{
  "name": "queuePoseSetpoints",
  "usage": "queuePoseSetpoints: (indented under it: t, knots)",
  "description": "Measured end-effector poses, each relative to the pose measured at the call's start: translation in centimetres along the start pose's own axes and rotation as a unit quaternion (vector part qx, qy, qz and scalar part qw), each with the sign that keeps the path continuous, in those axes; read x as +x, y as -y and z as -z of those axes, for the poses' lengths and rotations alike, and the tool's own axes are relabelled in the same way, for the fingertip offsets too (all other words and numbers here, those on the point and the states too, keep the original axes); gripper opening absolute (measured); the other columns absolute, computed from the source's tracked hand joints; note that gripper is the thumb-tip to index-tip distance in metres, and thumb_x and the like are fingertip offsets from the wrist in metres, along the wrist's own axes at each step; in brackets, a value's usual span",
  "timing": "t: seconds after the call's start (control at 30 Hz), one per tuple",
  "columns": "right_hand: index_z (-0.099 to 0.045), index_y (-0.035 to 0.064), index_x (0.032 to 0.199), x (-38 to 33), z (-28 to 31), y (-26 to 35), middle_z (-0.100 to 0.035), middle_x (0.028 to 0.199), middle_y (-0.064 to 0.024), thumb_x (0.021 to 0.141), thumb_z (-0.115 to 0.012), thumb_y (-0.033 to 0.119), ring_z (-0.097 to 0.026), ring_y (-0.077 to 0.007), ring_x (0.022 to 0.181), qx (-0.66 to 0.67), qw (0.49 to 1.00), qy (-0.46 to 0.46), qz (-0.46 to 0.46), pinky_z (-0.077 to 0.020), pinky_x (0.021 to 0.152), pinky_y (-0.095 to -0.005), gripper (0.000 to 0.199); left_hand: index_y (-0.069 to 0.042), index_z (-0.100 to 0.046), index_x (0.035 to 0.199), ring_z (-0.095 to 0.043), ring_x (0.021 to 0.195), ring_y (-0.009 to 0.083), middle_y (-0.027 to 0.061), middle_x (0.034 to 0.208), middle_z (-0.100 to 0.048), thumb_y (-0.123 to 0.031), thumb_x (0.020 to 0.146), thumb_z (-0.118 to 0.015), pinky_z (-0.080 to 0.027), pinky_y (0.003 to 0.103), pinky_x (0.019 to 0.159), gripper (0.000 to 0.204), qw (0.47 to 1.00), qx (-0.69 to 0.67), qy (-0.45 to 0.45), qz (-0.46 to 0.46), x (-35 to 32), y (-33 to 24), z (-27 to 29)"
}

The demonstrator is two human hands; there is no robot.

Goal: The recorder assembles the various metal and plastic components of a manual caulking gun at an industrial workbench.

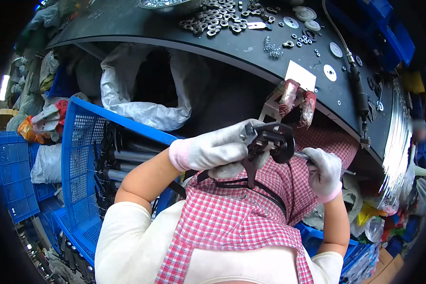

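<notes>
White rectangular card or label (pixel 300 75) lies on dark workbench (pixel 142 21) near front edge, slightly tilted. Crumpled orange-red wrapper packages (pixel 28 130) sit at far left, beside blue crate (pixel 78 142).

Before you curves a dark bench (pixel 232 45). On it lie a heap of metal nuts (pixel 217 21), scattered round white washers (pixel 330 72), a small white card (pixel 300 75), and a slim metal-tipped tool (pixel 359 102) near the right edge.

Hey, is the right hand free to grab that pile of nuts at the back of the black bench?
Probably not right now: the right hand is closed on a thin metal rod at the black part, and the nuts lie far across the bench.
</notes>
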State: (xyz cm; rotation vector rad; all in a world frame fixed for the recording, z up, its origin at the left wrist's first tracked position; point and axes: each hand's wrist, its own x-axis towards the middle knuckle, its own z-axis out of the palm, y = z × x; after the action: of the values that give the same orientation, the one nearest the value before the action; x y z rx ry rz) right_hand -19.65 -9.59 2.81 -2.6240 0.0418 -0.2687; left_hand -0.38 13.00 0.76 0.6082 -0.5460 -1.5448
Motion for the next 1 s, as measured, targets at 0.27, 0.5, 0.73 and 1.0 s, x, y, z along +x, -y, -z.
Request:
queuePoseSetpoints:
  t: [0.27, 0.5, 0.73, 1.0]
  knots:
    - [-0.065, 0.0024, 0.093, 0.8, 0.5, -1.1, -0.065, 0.079, -0.0134, 0.078, -0.06, 0.001, -0.064, -0.0297, 0.066, 0.218, 0.966, 0.132, -0.053, -0.0496, 0.059, -0.0341, 0.016, -0.008, -0.028, 0.141, -0.044, 0.041, 0.0047, 0.0152, 0.097, -0.057, -0.042, 0.088, -0.066, -0.038, 0.017, 0.038, 0.074, 0.999, -0.006, 0.037, 0.009, 0.2, -0.1, -0.3]
    - [-0.063, 0.0047, 0.099, 2.4, 1.3, 0.4, -0.061, 0.071, -0.0134, 0.075, -0.058, -0.001, -0.061, -0.0347, 0.063, 0.095, 0.985, 0.14, 0.019, -0.0494, 0.057, -0.0364, 0.025, -0.004, -0.025, 0.139, -0.044, 0.044, 0.0041, 0.0117, 0.1, -0.056, -0.054, 0.087, -0.063, -0.036, 0.017, 0.04, 0.082, 0.998, 0.046, 0.033, 0.009, 2.0, 2.2, -1.8]
    - [-0.06, 0.0018, 0.102, 1.9, 1.1, 0.9, -0.062, 0.081, -0.0178, 0.084, -0.057, 0.006, -0.063, -0.0368, 0.075, 0.125, 0.982, 0.141, -0.031, -0.0505, 0.068, -0.0408, 0.019, -0.003, -0.03, 0.139, -0.045, 0.042, 0.0038, 0.0107, 0.101, -0.062, -0.045, 0.094, -0.055, -0.035, 0.015, 0.037, 0.067, 0.997, 0.066, -0.002, -0.028, 0.7, 0.5, -0.5]
    - [-0.059, 0.0062, 0.09, -2.8, -1.1, -3.9, -0.06, 0.071, -0.0089, 0.073, -0.061, 0.003, -0.061, -0.0277, 0.059, -0.065, 0.997, -0.028, 0.005, -0.0458, 0.053, -0.0387, 0.017, -0.001, -0.034, 0.135, -0.048, 0.037, 0.0064, 0.0161, 0.1, -0.063, -0.053, 0.087, -0.062, -0.037, 0.017, 0.032, 0.076, 0.996, 0.008, -0.005, -0.085, -0.4, 0.5, 0.6]
